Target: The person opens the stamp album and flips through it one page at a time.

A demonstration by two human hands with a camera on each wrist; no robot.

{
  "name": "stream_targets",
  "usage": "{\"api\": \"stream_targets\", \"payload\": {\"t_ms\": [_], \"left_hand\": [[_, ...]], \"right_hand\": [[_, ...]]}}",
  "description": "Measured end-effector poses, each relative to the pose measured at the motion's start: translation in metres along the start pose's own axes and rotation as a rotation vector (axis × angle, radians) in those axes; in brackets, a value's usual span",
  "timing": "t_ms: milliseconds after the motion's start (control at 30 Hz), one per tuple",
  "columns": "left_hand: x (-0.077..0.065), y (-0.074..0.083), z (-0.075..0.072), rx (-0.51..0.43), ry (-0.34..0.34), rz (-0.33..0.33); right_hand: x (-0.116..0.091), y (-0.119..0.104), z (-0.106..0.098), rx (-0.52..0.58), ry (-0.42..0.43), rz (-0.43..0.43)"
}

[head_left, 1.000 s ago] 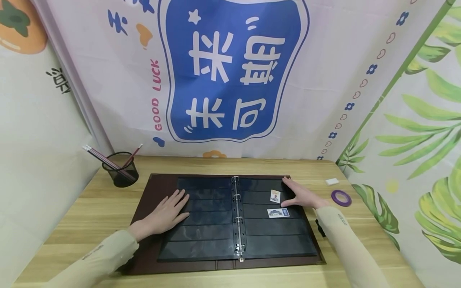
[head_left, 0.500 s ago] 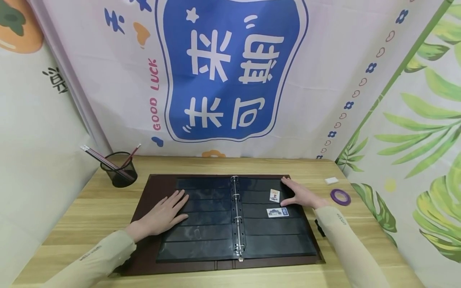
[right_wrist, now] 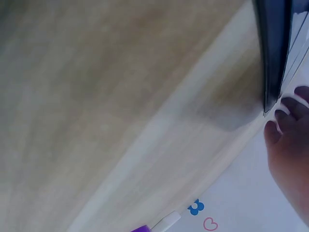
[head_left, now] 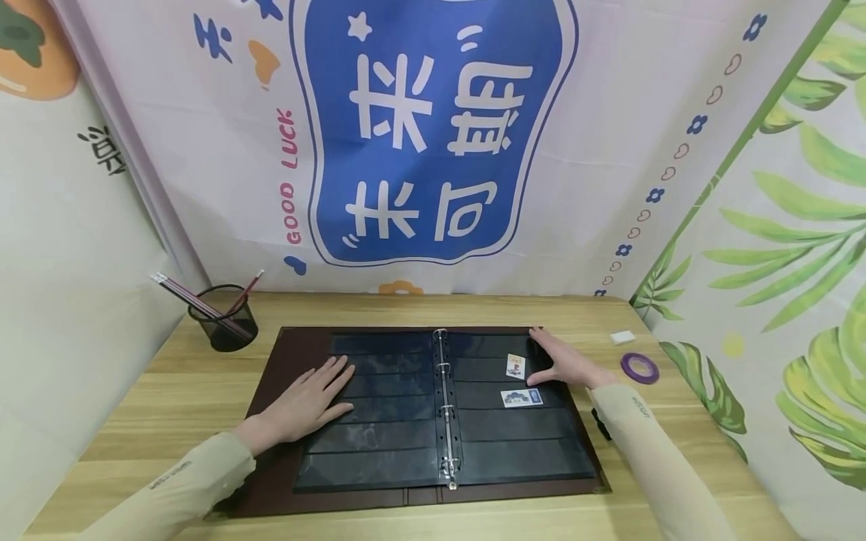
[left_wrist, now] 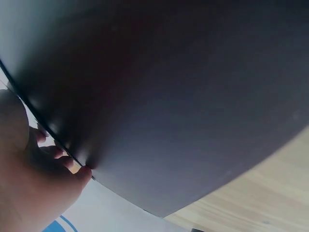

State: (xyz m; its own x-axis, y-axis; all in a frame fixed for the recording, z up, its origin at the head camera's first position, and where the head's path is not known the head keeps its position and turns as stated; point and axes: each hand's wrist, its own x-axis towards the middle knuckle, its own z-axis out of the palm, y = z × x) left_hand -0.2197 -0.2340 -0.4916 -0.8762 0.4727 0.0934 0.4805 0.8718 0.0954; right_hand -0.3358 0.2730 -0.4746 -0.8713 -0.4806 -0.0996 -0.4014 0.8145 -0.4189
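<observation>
An open ring-bound stamp album [head_left: 291, 357] with dark brown covers lies on the table, its black pages divided into strips. My left hand [head_left: 304, 402] rests with spread fingers on the left page's outer edge; in the left wrist view its thumb tip touches a dark sheet [left_wrist: 183, 111]. At the album's upper right edge is my right hand [head_left: 567, 362], fingers extended and thumb over the page. Close to that thumb sit two small stamps, an upright yellow-and-white one [head_left: 516, 366] and a wider blue-and-white one [head_left: 522, 398]. Neither hand grips anything.
A black mesh pen cup [head_left: 230, 330] with several pencils stands at the back left. To the right lie a white eraser-like block [head_left: 622, 337] and a roll of purple tape [head_left: 639, 368]. Partly behind the right sleeve is a small black object [head_left: 601, 426]. Printed cloth covers the walls.
The head view has shifted very slightly. Both hands, the album and the stamps keep their places.
</observation>
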Motion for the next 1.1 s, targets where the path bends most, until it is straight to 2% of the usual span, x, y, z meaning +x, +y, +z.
{"api": "stream_targets", "payload": {"t_ms": [167, 433, 800, 1100], "left_hand": [[0.000, -0.001, 0.002, 0.021, 0.004, 0.010], [0.000, -0.003, 0.001, 0.046, -0.008, 0.016], [0.001, -0.002, 0.004, 0.040, -0.042, 0.007], [0.000, -0.001, 0.001, 0.035, -0.033, 0.003]], "right_hand": [[0.001, -0.002, -0.002, 0.014, -0.032, 0.039], [0.001, -0.005, -0.003, 0.019, -0.025, 0.028], [-0.003, -0.002, -0.001, -0.038, 0.065, -0.034], [-0.005, -0.007, -0.011, -0.072, 0.102, -0.053]]}}
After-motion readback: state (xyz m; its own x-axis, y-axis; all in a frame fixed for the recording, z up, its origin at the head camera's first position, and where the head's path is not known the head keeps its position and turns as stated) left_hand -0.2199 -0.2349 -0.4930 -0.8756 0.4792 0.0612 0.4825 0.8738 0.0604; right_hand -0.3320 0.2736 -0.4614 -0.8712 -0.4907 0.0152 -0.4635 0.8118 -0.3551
